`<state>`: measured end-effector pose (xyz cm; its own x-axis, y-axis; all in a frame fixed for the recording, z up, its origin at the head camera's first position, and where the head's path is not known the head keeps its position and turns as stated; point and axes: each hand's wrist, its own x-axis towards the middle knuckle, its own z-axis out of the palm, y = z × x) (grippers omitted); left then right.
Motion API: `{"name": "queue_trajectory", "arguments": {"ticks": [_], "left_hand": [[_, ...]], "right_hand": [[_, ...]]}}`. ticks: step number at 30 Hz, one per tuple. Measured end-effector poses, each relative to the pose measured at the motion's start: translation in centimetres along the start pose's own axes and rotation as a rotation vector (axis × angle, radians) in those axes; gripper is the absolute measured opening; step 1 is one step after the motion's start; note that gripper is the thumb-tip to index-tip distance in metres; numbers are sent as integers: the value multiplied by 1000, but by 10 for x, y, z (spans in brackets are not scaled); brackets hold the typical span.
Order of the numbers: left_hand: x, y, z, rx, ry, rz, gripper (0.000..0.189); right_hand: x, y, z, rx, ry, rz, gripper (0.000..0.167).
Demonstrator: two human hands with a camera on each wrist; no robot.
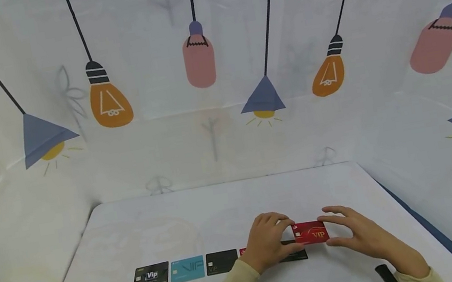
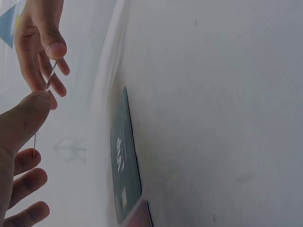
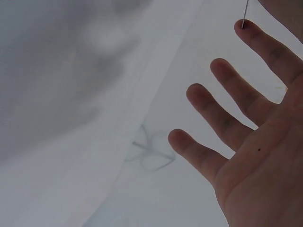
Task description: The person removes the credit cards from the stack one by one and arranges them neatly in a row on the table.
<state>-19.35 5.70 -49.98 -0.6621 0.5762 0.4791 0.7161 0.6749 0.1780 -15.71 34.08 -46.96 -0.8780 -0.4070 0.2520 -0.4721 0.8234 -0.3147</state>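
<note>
A red VIP card [image 1: 311, 233] is held up in front of me between both hands. My left hand [image 1: 269, 238] pinches its left edge between thumb and index finger. At the right edge, my right hand [image 1: 356, 234] holds it with the thumb below and the index fingertip above, the other fingers spread. In the left wrist view the card shows edge-on as a thin line. Below it on the table lies a dark card [image 1: 298, 255], partly covered by the left hand. Another red card [image 1: 242, 251] is mostly hidden behind that hand.
Left along the same row lie a dark VIP card [image 1: 221, 262], a light blue VIP card [image 1: 186, 269] and a black Vip card [image 1: 150, 276]. They rest on a white table [image 1: 134, 236]. Behind it stands a white wall cloth [image 1: 183, 153] printed with hanging lamps.
</note>
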Motion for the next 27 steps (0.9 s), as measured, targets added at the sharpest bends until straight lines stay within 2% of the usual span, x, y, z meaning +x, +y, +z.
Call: {"name": "queue_trajectory", "arguments": {"ticks": [8,18,22,27], "left_hand": [[7,14,23,41,-58,-22,56],[8,31,38,96,-112,-79,56],[8,34,44,98,-157,-102,56],[7,36,49,102,-178,-109,55]], "right_hand": [[-13,12,-3,48,-63,69,56],[-21,27,5,50,-86,59,56],[-23,34,12,27,-92,47,56],[-25,35,16,-1,-102,52,57]]}}
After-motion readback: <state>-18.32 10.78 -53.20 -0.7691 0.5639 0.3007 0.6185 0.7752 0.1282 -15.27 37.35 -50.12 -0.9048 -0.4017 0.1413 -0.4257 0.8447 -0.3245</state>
